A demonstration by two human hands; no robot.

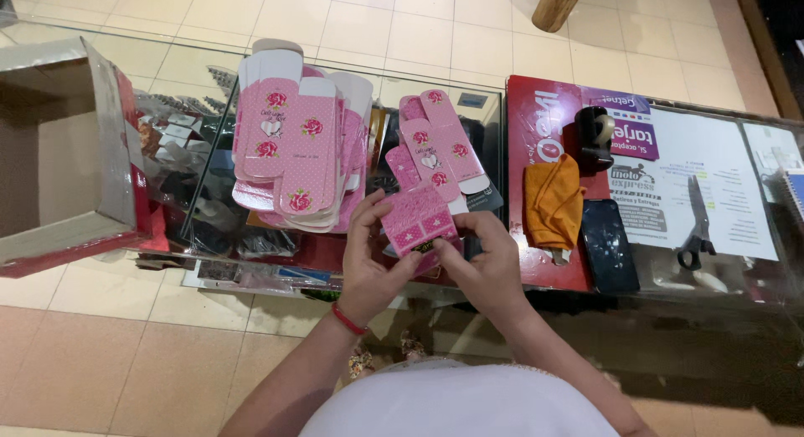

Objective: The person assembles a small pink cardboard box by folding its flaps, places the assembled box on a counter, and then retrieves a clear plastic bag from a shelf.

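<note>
Both my hands grip one small pink cardboard box (419, 219) with a flower print, held above the glass counter (335, 85). My left hand (373, 261) holds its left side, with a red band at the wrist. My right hand (486, 265) pinches its right lower edge, where something small and dark sits. Just behind the box lies a small pile of flat pink box blanks (435, 148). A bigger stack of flat pink and white blanks (293, 148) lies to the left on the glass.
An open cardboard carton (59, 152) stands at the left end. To the right lie an orange cloth (553, 202), a dark phone (609, 244), a black tape dispenser (596, 135), scissors (698, 227) and printed papers (712, 177). Goods show under the glass. Tiled floor lies below.
</note>
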